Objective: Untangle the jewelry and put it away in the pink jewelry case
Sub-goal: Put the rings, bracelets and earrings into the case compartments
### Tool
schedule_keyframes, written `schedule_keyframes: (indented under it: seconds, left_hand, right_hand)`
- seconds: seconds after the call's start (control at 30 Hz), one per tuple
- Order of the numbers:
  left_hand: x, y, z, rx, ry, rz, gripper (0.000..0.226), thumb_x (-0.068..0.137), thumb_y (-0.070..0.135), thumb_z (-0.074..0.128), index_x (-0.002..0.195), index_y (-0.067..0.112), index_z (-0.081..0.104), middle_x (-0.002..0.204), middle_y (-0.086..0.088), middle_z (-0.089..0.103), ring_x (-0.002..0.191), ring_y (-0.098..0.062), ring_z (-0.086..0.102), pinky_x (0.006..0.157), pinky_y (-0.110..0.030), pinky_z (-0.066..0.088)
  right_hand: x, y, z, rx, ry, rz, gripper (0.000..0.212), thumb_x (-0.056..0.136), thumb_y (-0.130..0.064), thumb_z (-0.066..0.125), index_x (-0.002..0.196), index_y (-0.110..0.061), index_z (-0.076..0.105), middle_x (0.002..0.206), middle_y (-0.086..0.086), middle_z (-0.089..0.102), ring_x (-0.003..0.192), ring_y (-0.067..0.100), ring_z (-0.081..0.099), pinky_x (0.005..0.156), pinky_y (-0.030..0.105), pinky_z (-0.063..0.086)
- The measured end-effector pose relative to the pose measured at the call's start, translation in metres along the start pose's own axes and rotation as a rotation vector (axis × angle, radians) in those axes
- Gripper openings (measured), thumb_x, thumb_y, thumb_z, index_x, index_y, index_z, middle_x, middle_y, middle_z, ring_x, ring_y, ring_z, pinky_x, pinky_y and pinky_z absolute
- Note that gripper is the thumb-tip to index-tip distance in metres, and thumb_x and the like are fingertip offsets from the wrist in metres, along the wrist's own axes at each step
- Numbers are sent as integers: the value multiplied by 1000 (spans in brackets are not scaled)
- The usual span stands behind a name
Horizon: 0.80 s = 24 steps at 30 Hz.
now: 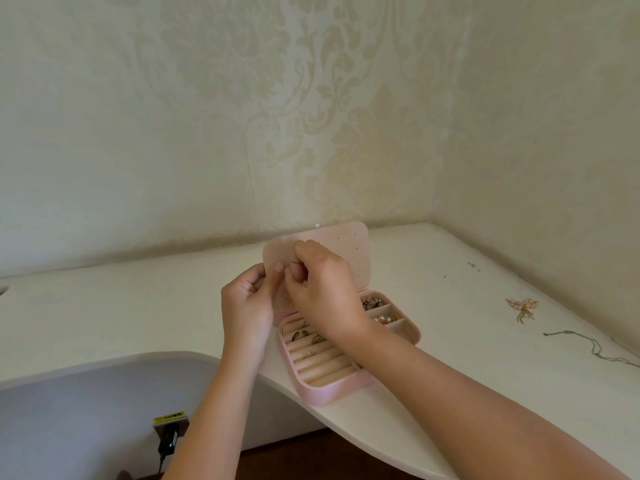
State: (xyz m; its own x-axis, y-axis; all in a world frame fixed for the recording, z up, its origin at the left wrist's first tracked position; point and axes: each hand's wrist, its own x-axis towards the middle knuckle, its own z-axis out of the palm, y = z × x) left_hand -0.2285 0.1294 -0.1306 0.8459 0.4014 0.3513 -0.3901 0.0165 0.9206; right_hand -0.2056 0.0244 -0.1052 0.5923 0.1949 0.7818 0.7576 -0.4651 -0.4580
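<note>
Pinning what seems an earring into the open case (329, 393) lid (349, 247): left hand (247, 301) pinches the lid edge, right hand (325, 289) pinches a tiny piece, hidden. Next needs a steady push; chain (588, 344) waits nearby.

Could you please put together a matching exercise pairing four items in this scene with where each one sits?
Items:
1 gold brooch
2 thin grey chain
3 pearls
4 black plug

Places:
A in a compartment of the open pink jewelry case
B below the tabletop, lower left
C on the table, at the far right edge of the view
D on the table, right of the case, nearer the wall

Pairs: 1-D, 2-C, 3-A, 4-B
</note>
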Motion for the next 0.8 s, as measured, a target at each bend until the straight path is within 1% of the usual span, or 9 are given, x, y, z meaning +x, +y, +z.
schedule_keyframes:
  seconds: [0.07, 0.17, 0.3, 0.4, 0.5, 0.57, 0.63, 0.73, 0.8]
  left_hand:
    - [1, 0, 2, 7, 19, -4, 25, 89, 17, 64, 68, 3, 64, 62, -8, 55, 64, -15, 44, 61, -30, 36]
    - [3, 0, 3, 24, 13, -3, 25, 89, 18, 64, 72, 1, 64, 61, -6, 56, 62, -13, 45, 58, -28, 37]
    - [2, 2, 4, 52, 7, 13, 24, 90, 20, 63, 73, 3, 66, 60, -2, 57, 59, -9, 46, 55, -24, 38]
    - [2, 2, 3, 115, 10, 51, 26, 91, 19, 61, 71, 4, 65, 55, 1, 54, 55, -8, 41, 50, -23, 33]
    - [1, 4, 2, 168, -24, 87, 29, 93, 17, 58, 65, 8, 60, 50, 9, 48, 52, -5, 36, 47, -20, 29]
    - [2, 6, 1, 177, -62, 87, 29, 94, 14, 55, 66, 11, 59, 50, 12, 50, 51, -1, 38, 47, -16, 31]
    - [4, 5, -2, 152, -114, 67, 25, 96, 15, 52, 73, 11, 62, 59, 5, 57, 59, -6, 46, 56, -23, 38]
    - [5, 3, -8, 95, -185, 25, 22, 98, 21, 50, 85, 16, 67, 77, -19, 61, 73, -21, 53, 72, -41, 45]
    - [2, 7, -8, 64, -207, 7, 20, 95, 25, 54, 87, 14, 68, 74, -12, 62, 72, -19, 55, 74, -44, 48]
  right_hand:
    - [0, 3, 1, -9, 16, 18, 38, 76, 0, 59, 64, -21, 30, 60, -10, 32, 56, 11, 29, 50, 33, 31]
    - [1, 7, 0, 2, 24, 56, 39, 75, 2, 61, 63, -20, 30, 58, -12, 30, 58, 12, 29, 51, 30, 29]
    - [0, 4, 0, -6, 33, 32, 41, 74, 1, 60, 62, -21, 28, 58, -13, 28, 57, 12, 28, 49, 30, 28]
    - [-1, 3, 2, -53, 37, 10, 42, 75, 0, 60, 64, -23, 27, 59, -11, 30, 54, 11, 28, 48, 30, 27]
    - [-1, 3, 1, -56, 25, 7, 45, 75, 0, 61, 66, -27, 26, 56, -13, 26, 55, 11, 29, 49, 29, 27]
    - [-1, 2, -1, -32, 11, 10, 42, 76, 0, 61, 65, -24, 29, 56, -13, 28, 56, 12, 29, 49, 30, 28]
    - [-1, 3, -2, 3, -11, 35, 36, 77, -2, 63, 64, -19, 35, 55, -9, 36, 54, 16, 34, 50, 33, 33]
    - [1, 6, -5, 82, -48, 128, 28, 78, -4, 66, 64, -14, 44, 58, 1, 49, 56, 22, 47, 54, 38, 42]
    - [2, 8, -7, 116, -70, 149, 24, 79, -6, 67, 66, -11, 47, 60, 1, 51, 58, 22, 50, 56, 37, 44]
